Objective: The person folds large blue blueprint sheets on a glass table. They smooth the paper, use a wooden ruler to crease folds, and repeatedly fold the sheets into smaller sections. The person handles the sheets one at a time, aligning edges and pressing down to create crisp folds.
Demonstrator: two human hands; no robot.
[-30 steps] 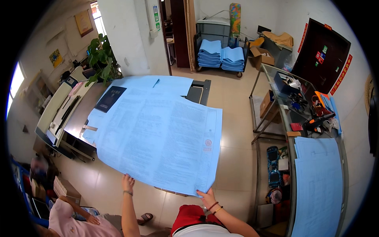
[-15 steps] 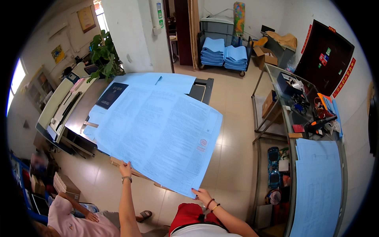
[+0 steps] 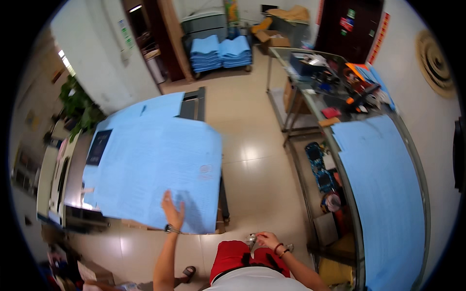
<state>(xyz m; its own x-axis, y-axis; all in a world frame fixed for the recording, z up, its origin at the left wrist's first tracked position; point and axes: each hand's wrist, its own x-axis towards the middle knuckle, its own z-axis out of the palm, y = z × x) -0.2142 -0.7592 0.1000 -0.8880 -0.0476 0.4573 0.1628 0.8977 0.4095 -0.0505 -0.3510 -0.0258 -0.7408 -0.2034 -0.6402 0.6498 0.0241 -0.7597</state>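
left hand: fingers spread, grasping nothing, over blue sheet, our eleven o'clock | right hand: curled, we can't tell around what | dark booklet: ten o'clock, perhaps as paperweight

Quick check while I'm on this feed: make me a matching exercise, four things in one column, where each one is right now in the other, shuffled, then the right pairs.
Things:
1. left hand
2. dark booklet
3. right hand
4. stacked blue sheets

Places:
A. by the red shorts, off the paper
B. in two piles toward the back of the room
C. over the near part of the large blue sheet, fingers spread
D. by the left side of the large blue sheet

Right pairs: 1-C, 2-D, 3-A, 4-B
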